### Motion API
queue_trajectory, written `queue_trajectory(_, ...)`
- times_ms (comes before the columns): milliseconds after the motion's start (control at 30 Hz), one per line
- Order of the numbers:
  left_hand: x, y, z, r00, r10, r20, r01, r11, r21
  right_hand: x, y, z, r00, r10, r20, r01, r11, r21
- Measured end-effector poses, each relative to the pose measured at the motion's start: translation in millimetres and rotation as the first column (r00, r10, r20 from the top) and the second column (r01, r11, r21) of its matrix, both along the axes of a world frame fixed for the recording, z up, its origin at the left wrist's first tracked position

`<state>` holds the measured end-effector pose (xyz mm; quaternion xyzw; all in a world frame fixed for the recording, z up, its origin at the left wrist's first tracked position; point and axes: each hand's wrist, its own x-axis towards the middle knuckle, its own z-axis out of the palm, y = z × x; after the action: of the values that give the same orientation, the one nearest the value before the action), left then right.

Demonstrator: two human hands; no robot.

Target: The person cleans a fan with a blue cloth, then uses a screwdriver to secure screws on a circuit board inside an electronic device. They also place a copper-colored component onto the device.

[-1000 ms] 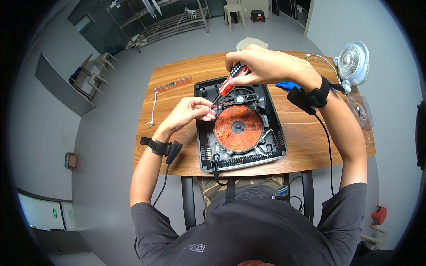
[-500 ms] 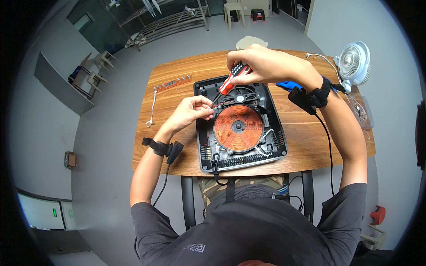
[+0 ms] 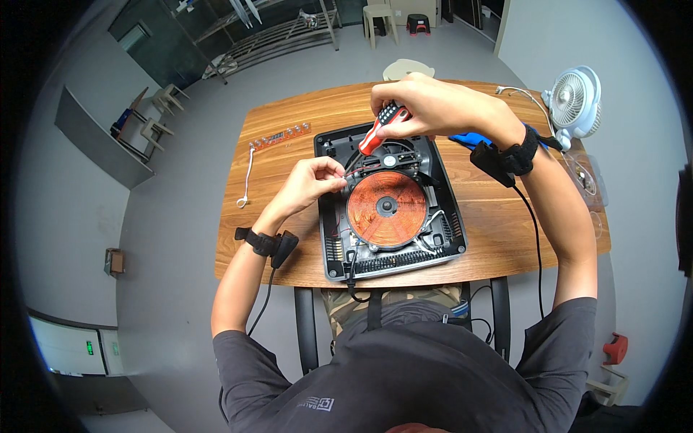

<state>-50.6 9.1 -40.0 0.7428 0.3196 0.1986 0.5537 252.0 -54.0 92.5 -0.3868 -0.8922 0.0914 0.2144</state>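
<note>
Right hand (image 3: 424, 108) curled round the red-and-white screwdriver (image 3: 373, 140), I held it slanted, probably to reach the far-left interior of the opened cooker (image 3: 333, 218) before me; left hand (image 3: 310, 182) bunched there, grip unclear.

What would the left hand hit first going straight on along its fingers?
Probably the thin red wire right at the left hand's fingertips, then the black bracket with the round white disc. Depth is unclear, so it might pass above both.

Red/wht screwdriver (image 3: 371, 141), tilted over open blk housing (image 3: 445, 195), rd copper-colored coil (image 3: 368, 209) exposed
</note>
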Motion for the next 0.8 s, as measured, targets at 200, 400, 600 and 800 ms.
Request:
queue_trajectory(200,1,-1,3,1.000,-0.013,-0.009,0.013,1.000,-0.007,0,-2,3,1.000,-0.007,-0.002,0.007,1.000,-0.026)
queue_trajectory(400,-2,-1,1,0.999,-0.001,-0.039,0.001,1.000,0.008,-6,-9,9,0.996,-0.087,-0.012,0.083,0.977,-0.196)
queue_trajectory(600,2,-3,3,0.998,0.029,-0.059,-0.024,0.997,0.071,-5,-11,10,0.997,-0.076,-0.014,0.073,0.983,-0.167)
queue_trajectory(800,8,-5,2,0.994,0.057,-0.093,-0.049,0.995,0.092,1,-6,2,0.997,-0.071,-0.027,0.067,0.989,-0.130)
